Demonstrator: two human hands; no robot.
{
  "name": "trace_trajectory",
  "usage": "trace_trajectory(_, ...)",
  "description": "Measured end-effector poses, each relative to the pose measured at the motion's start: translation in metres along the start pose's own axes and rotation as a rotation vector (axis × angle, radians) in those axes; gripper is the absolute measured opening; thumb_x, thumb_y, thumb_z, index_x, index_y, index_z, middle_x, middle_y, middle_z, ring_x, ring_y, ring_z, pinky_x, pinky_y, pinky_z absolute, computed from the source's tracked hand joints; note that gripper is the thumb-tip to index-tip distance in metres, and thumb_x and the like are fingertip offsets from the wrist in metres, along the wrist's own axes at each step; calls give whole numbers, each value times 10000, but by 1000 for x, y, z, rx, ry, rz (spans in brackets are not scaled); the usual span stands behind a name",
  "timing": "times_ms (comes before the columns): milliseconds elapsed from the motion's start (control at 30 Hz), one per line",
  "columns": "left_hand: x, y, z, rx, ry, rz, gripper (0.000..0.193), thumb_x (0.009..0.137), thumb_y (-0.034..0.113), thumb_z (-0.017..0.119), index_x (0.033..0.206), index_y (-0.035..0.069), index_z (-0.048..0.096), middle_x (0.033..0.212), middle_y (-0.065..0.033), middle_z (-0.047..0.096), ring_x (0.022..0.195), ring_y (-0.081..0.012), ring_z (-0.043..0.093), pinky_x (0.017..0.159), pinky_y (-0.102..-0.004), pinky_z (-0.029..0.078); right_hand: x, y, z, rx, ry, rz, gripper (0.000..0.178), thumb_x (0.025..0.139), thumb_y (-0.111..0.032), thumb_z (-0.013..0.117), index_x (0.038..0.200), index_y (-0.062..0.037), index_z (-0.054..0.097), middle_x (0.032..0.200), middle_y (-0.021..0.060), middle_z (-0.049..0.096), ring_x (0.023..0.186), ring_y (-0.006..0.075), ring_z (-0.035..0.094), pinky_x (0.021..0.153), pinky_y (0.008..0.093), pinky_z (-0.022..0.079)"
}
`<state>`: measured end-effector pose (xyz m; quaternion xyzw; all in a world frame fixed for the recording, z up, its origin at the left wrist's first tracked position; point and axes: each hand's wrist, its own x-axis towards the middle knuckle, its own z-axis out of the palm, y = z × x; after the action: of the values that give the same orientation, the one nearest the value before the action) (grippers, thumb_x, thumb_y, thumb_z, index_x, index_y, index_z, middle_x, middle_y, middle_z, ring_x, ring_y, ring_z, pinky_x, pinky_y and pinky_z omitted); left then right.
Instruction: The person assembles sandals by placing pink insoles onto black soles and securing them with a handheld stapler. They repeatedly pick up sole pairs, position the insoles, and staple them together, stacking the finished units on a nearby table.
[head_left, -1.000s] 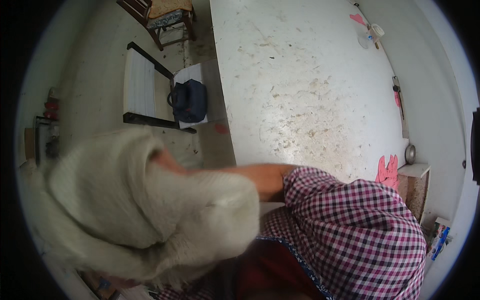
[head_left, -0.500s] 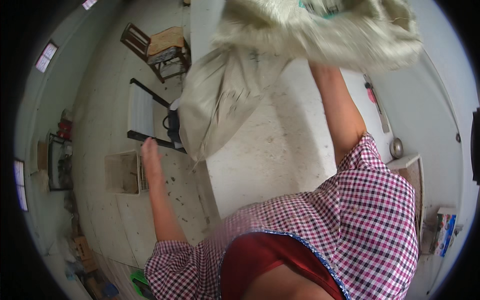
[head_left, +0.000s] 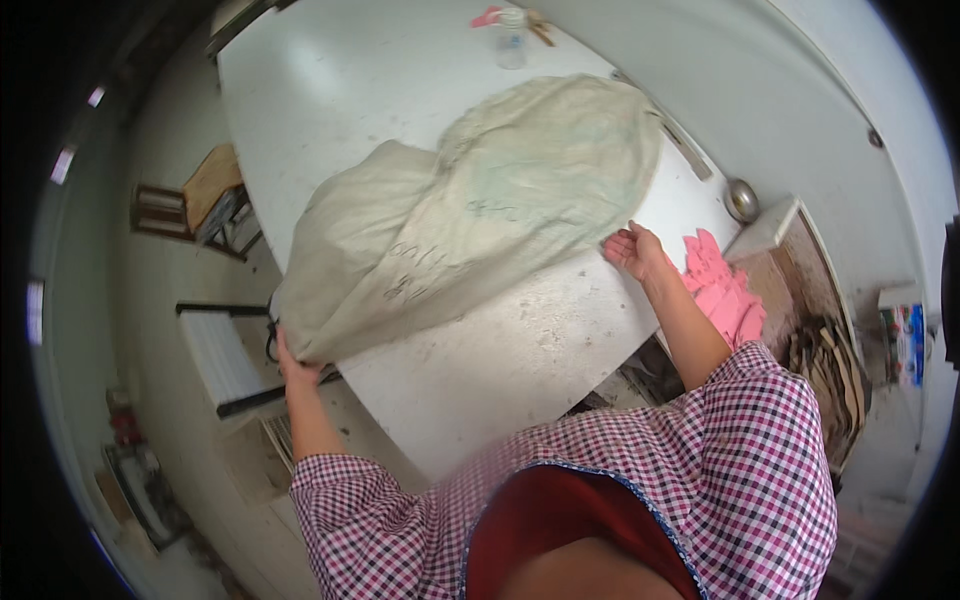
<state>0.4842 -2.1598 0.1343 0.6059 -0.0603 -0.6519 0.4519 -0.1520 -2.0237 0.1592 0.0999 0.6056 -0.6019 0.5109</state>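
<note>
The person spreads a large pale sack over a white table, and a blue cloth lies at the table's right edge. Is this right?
Not quite. In the head view the cloth at the right edge of the white table is pink, not blue. The rest holds: the large pale sack lies across the table, held by the left hand and the right hand.

Workshop or small production room. Indicated by: large white worktable (head_left: 400,100), surface scuffed and stained; big coarse woven sack (head_left: 480,220) spread across it; stack of pink cut pieces (head_left: 725,290) at the table's right edge; long metal ruler (head_left: 685,150) along the far edge; spray bottle (head_left: 512,40) at the far end; bare concrete floor (head_left: 180,130) with wooden stool (head_left: 205,195), scrap and clutter along the walls.
</note>
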Motion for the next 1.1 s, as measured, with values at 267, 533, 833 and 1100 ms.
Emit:
trace_trajectory(267, -51, 20, 56, -172, 78, 380, 471, 941, 249, 541, 1329, -13, 480, 1333, -176, 510, 1158, -339, 543, 920, -484, 484, -97, -1, -17, -330, -47, -277, 247, 929, -169, 530, 1034, 47, 585, 905, 112, 641, 776, 179, 620, 730, 295, 536)
trace_trajectory(533, -177, 4, 271, 400, -214, 1084, 115, 821, 30, 674, 903, -50, 679, 974, -69, 640, 872, -137, 571, 769, -259, 462, -170, -35, 72, -568, -419, -677, 197, 948, -169, 560, 1009, 8, 621, 869, 55, 650, 777, 130, 600, 767, 270, 485)
trace_trajectory(833, -269, -52, 387, 549, -980, 1168, 92, 825, 104, 662, 796, 35, 715, 898, -108, 648, 793, -199, 600, 709, -321, 492, -201, -58, 126, -1207, -182, -1065, 735, 732, -213, 777, 1343, 2, 429, 1071, 102, 531, 849, 177, 505, 773, 307, 462)
trace_trajectory(1100, -46, 15, 364, 901, -318, 1044, 545, 886, 388, 607, 1282, 20, 535, 1288, -206, 523, 1127, -290, 544, 941, -360, 447, -116, -82, 92, -1121, 285, -1112, 808, 743, -375, 774, 1328, 53, 416, 1177, 203, 534, 954, 251, 545, 831, 348, 468)
